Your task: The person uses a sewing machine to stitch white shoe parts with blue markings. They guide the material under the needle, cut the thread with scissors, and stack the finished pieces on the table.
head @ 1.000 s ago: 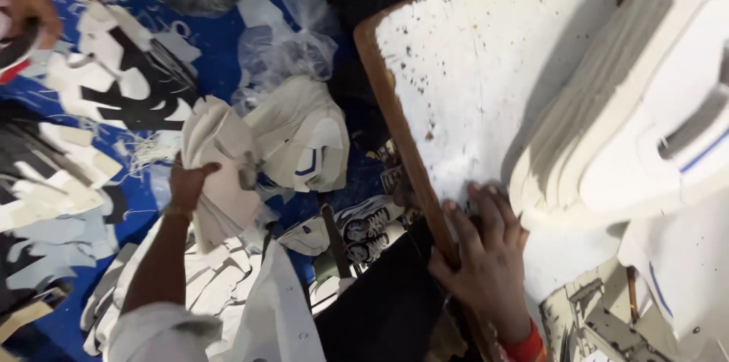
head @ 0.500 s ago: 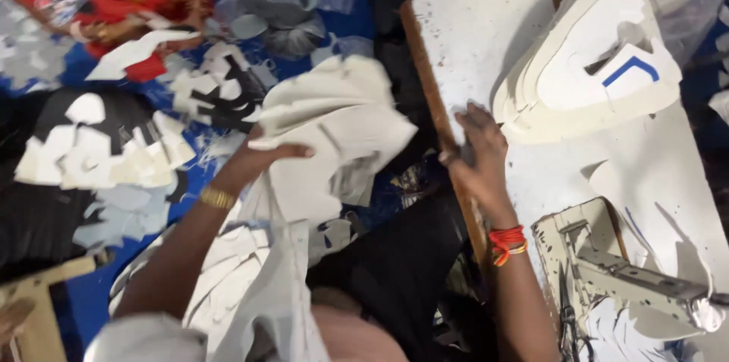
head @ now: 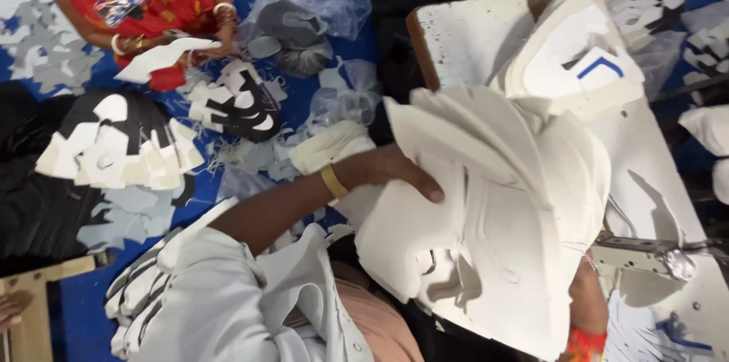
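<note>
My left hand (head: 383, 170), with a gold bangle on its wrist, grips the left edge of a thick fanned stack of white cut-out pieces (head: 501, 225). The stack is held up over the near edge of a white worktable (head: 467, 36). My right hand is hidden behind the stack. Only its forearm with a red-orange wristband (head: 585, 332) shows below the stack. A second stack of white pieces, the top one with a blue mark (head: 577, 66), lies on the table's far side.
A metal machine part (head: 645, 257) sticks out on the table at the right. On the blue floor lie black-and-white cut pieces (head: 231, 104), a clear bag of grey pieces (head: 304, 20) and grey scraps. A seated person in red (head: 163, 9) holds a white piece. A wooden frame (head: 30, 309) stands bottom left.
My left hand has lifted the white stack from the floor side up and to the right, over the table edge. My right hand, earlier resting on the table edge, is now covered by the stack.
</note>
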